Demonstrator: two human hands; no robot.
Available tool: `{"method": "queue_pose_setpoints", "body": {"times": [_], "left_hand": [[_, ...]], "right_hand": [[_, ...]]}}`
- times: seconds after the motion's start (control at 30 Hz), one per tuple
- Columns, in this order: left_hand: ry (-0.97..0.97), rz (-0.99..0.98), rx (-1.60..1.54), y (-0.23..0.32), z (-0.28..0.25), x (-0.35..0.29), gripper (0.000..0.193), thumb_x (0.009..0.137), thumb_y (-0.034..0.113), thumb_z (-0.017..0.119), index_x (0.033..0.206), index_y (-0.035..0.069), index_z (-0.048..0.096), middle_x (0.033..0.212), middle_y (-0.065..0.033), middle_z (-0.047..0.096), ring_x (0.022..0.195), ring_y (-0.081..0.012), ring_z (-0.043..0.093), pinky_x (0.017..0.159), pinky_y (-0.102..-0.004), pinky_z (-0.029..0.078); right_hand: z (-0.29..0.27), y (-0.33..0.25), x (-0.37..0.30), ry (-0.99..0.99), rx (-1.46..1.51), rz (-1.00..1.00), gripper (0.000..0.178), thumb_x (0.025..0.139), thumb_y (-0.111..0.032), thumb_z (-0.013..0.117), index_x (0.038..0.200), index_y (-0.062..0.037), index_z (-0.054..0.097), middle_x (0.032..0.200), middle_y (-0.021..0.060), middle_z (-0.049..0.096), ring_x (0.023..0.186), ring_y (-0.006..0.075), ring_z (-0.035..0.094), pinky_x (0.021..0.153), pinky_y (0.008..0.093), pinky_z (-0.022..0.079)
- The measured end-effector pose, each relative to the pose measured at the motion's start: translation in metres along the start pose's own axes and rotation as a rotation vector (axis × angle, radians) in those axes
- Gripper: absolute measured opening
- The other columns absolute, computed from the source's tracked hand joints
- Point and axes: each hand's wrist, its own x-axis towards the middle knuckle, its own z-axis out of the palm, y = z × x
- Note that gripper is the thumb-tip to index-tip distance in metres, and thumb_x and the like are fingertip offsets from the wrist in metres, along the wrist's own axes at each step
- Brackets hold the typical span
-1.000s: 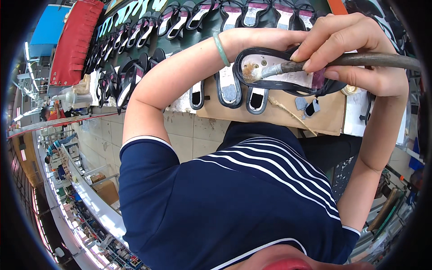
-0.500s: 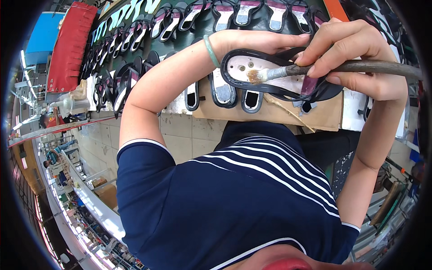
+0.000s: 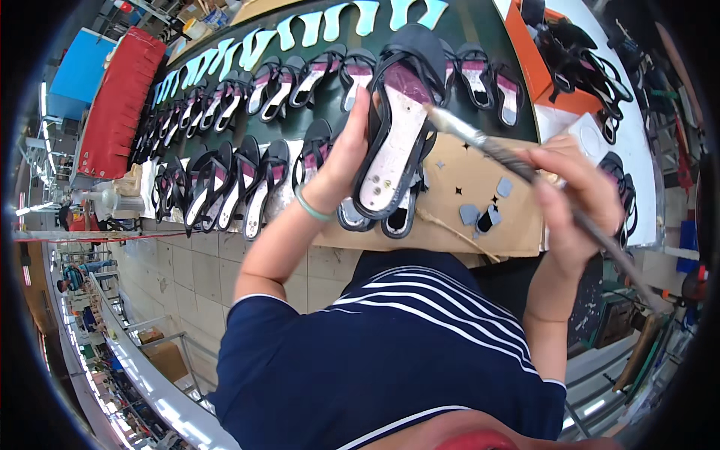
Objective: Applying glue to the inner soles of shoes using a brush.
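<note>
My left hand (image 3: 346,159) grips a black strappy sandal (image 3: 395,139) by its side, toe pointing away from me and heel toward me. Its pale footbed carries a purple patch near the toe and a few round marks at the heel. The fingers behind it are mostly hidden. Closed around the dark handle of a paintbrush (image 3: 504,156), my right hand (image 3: 576,199) is to the right of the sandal. The brush tip lies at or just beside the footbed's edge, below the purple patch; whether it touches I cannot tell.
More black sandals (image 3: 255,180) stand in rows across the dark green table (image 3: 420,45), with pale curved pieces (image 3: 300,30) behind them. Brown cardboard (image 3: 450,176) bears small grey scraps (image 3: 504,186) and a thin stick (image 3: 457,232). An orange box (image 3: 525,56) holds black straps at the right.
The sandal has turned from lying sideways to toe-away and moved left. My right hand has lowered, and the brush has shifted from the heel area to the edge near the purple patch.
</note>
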Motion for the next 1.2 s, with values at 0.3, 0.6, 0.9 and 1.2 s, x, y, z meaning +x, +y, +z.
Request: {"method": "queue_pose_setpoints", "body": {"times": [0.3, 0.6, 0.9, 1.2], "left_hand": [[-0.008, 0.277, -0.153, -0.029, 0.014, -0.018, 0.064, 0.1, 0.057, 0.021, 0.13, 0.008, 0.046, 0.118, -0.0074, 0.06, 0.106, -0.0153, 0.059, 0.09, -0.0312, 0.049], [0.109, 0.349, -0.08, -0.053, 0.002, -0.013, 0.07, 0.096, 0.064, 0.024, 0.145, 0.013, 0.029, 0.136, -0.0087, 0.048, 0.123, -0.0221, 0.05, 0.103, -0.0375, 0.041], [0.134, 0.477, -0.041, -0.065, -0.008, -0.011, 0.062, 0.098, 0.056, 0.035, 0.142, 0.016, 0.017, 0.134, -0.0074, 0.04, 0.12, -0.0175, 0.046, 0.1, -0.0344, 0.04], [0.264, 0.617, 0.216, -0.073, -0.014, -0.016, 0.075, 0.095, 0.063, 0.036, 0.144, 0.011, 0.012, 0.137, -0.0106, 0.035, 0.125, -0.0193, 0.04, 0.104, -0.0358, 0.034]], "right_hand": [[0.07, 0.037, -0.018, 0.07, -0.055, -0.11, 0.021, 0.073, 0.003, 0.07, 0.093, 0.0031, 0.068, 0.089, 0.0155, 0.07, 0.076, 0.0256, 0.066, 0.072, 0.0321, 0.046], [0.086, 0.04, -0.028, 0.129, -0.264, -0.255, 0.025, 0.07, -0.003, 0.075, 0.094, 0.0001, 0.068, 0.088, 0.0113, 0.07, 0.071, 0.0213, 0.065, 0.07, 0.0331, 0.042], [0.099, 0.037, -0.028, 0.192, -0.32, -0.279, 0.023, 0.073, 0.001, 0.074, 0.094, 0.0016, 0.066, 0.085, 0.012, 0.07, 0.069, 0.0211, 0.066, 0.067, 0.0338, 0.041], [0.106, 0.022, -0.025, 0.217, -0.292, -0.27, 0.023, 0.071, 0.001, 0.074, 0.092, 0.0034, 0.066, 0.075, 0.0104, 0.068, 0.062, 0.0206, 0.065, 0.06, 0.0334, 0.041]]}}
